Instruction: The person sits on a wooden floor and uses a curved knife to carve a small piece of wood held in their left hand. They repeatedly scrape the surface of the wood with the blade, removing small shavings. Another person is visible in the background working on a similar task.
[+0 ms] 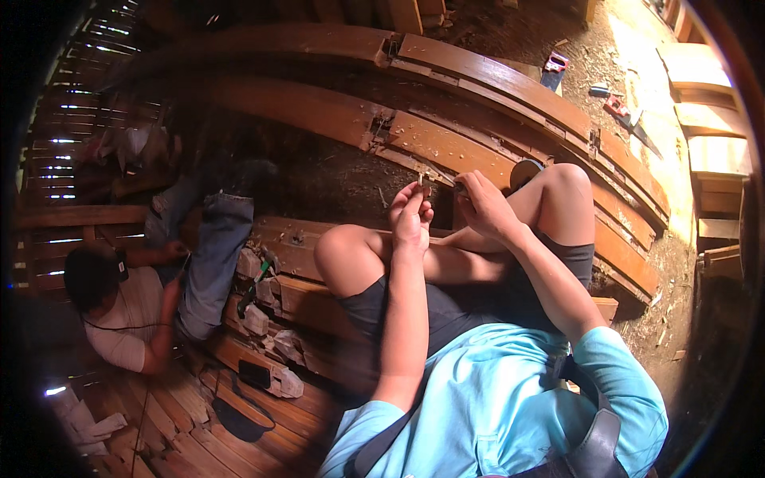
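My left hand [410, 213] is raised above my crossed legs, its fingers pinching a small pale piece [421, 180] that looks like a sliver of wood. Close to its right, my right hand [484, 205] has its fingers curled closed. Something thin and dark seems to stick out from it toward the pale piece, but it is too small to name. Beyond both hands lie long curved brown wooden beams [446, 142] with notched joints and shavings on them.
At the left another person [127, 307] in jeans sits working. Between us lie wood blocks [255, 320], a green-handled tool [256, 288], a black phone [255, 374] and a black cap [239, 418]. Handsaws [554, 70] rest at the far right, near stacked boards [717, 155].
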Available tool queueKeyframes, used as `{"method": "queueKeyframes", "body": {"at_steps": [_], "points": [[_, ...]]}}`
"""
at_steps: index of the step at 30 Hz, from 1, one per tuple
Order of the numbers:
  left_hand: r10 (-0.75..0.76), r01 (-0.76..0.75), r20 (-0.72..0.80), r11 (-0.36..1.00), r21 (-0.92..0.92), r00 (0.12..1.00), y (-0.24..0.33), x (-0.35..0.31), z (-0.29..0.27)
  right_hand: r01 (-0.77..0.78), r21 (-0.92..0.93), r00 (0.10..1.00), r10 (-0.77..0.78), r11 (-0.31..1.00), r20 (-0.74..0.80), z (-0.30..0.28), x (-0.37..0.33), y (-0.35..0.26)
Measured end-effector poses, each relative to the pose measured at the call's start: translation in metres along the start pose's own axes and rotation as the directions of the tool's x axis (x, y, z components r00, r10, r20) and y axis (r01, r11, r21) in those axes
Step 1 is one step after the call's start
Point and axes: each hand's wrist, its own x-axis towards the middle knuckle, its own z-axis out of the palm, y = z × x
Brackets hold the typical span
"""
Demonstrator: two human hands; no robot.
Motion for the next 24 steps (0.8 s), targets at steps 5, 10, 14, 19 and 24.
{"method": "queueKeyframes", "body": {"at_steps": [5,10,14,19,24], "points": [[-0.007,0.006,0.035,1.0,0.019,0.999,0.001,-0.002,-0.002,-0.309,0.128,0.946,0.291,0.943,0.14,0.011,-0.003,0.014],[0.015,-0.016,0.022,0.996,0.082,1.0,-0.002,0.0,0.0,-0.24,0.053,0.966,0.232,0.969,0.117,0.004,0.003,0.006],[-0.039,0.036,0.014,0.984,0.176,0.999,-0.004,0.002,0.008,-0.226,-0.017,0.958,0.225,0.974,0.178,0.002,0.002,0.019],[-0.038,0.035,0.01,0.977,0.212,0.999,-0.01,0.007,0.003,-0.143,-0.061,0.961,0.154,0.988,0.231,-0.001,0.007,0.027],[-0.025,0.012,0.035,0.947,0.322,0.999,-0.008,0.008,0.008,-0.178,-0.051,0.933,0.185,0.983,0.309,0.0,0.014,0.034]]}}
